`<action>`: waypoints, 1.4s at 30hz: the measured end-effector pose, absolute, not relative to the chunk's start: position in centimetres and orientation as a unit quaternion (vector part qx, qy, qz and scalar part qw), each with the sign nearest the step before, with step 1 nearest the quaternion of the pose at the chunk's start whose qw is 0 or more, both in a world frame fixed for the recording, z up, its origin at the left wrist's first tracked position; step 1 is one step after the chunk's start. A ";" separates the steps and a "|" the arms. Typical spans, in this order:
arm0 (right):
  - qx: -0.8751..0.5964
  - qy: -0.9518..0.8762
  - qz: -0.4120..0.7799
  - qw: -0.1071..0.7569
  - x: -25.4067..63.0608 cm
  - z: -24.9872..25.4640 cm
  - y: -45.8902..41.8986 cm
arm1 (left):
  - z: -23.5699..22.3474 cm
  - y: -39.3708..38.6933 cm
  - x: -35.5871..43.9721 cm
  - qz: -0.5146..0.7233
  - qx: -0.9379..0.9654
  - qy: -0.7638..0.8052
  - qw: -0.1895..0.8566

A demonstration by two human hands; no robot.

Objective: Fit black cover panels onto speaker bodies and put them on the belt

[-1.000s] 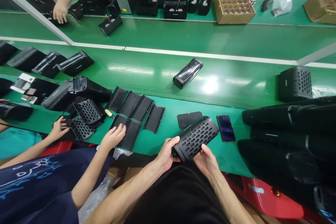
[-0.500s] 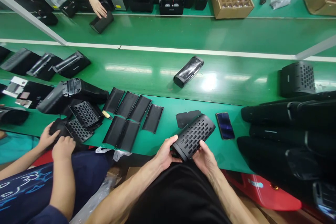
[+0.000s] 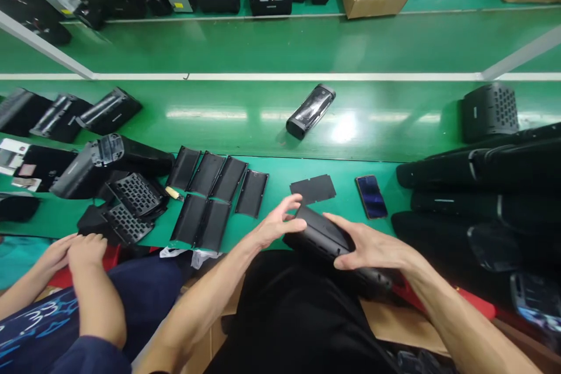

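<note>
Over the desk edge, the right hand (image 3: 344,243) grips a black housing (image 3: 322,235), the left hand (image 3: 284,223) at its other end; a phone (image 3: 371,196) and a thin black sheet (image 3: 312,189) lie nearby.

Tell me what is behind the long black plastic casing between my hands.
Behind the long black plastic casing, a thin flat dark sheet with notched edges lies on the green bench; whatever the casing itself blocks is hidden.
</note>
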State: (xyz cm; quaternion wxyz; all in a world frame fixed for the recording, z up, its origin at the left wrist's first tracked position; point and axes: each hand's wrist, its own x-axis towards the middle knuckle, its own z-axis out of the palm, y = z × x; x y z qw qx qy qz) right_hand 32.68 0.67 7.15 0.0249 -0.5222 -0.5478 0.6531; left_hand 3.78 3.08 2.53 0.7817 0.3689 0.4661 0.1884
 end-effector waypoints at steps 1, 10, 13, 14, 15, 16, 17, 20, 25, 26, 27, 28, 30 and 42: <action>-0.517 -0.553 0.653 0.002 32.5 7.4 0.4 | 2.4 2.9 3.6 0.164 0.385 0.454 0.786; -0.637 -0.314 0.668 0.220 34.0 4.4 -9.2 | 1.6 -1.7 0.6 0.205 0.389 0.482 0.758; -0.653 -0.286 0.643 0.281 32.6 3.9 -10.9 | 2.7 -1.3 0.5 0.171 0.408 0.471 0.763; -0.660 -0.293 0.628 0.291 32.2 4.1 -11.2 | 3.1 -1.2 0.6 0.168 0.414 0.470 0.761; -0.667 -0.303 0.613 0.296 31.8 4.4 -11.4 | 3.4 -1.2 0.7 0.169 0.417 0.471 0.759; -0.673 -0.313 0.600 0.298 31.5 4.7 -11.5 | 3.7 -1.4 0.8 0.175 0.417 0.473 0.756; -0.678 -0.318 0.592 0.298 31.3 5.0 -11.6 | 3.8 -1.6 0.9 0.184 0.414 0.476 0.754; -0.679 -0.279 0.600 0.318 30.9 5.3 -11.4 | 3.5 -2.4 1.4 0.200 0.399 0.492 0.748; -0.648 -0.053 0.712 0.266 31.2 3.1 -9.2 | 1.8 -1.0 2.8 0.097 0.345 0.585 0.728; -0.645 -0.025 0.725 0.239 31.4 2.6 -8.7 | 1.5 -0.3 3.0 0.063 0.333 0.594 0.730; -0.644 -0.011 0.731 0.224 31.7 2.3 -8.3 | 1.4 0.3 3.1 0.038 0.320 0.594 0.737; -0.643 -0.008 0.733 0.223 31.9 2.0 -8.0 | 1.3 0.8 3.2 0.025 0.310 0.586 0.748; -0.632 -0.017 0.732 0.253 32.1 1.8 -7.7 | 1.3 1.3 3.2 0.032 0.293 0.570 0.767; -0.670 0.007 0.693 0.265 30.9 1.5 -7.2 | -0.7 0.9 3.7 -0.002 0.250 0.606 0.755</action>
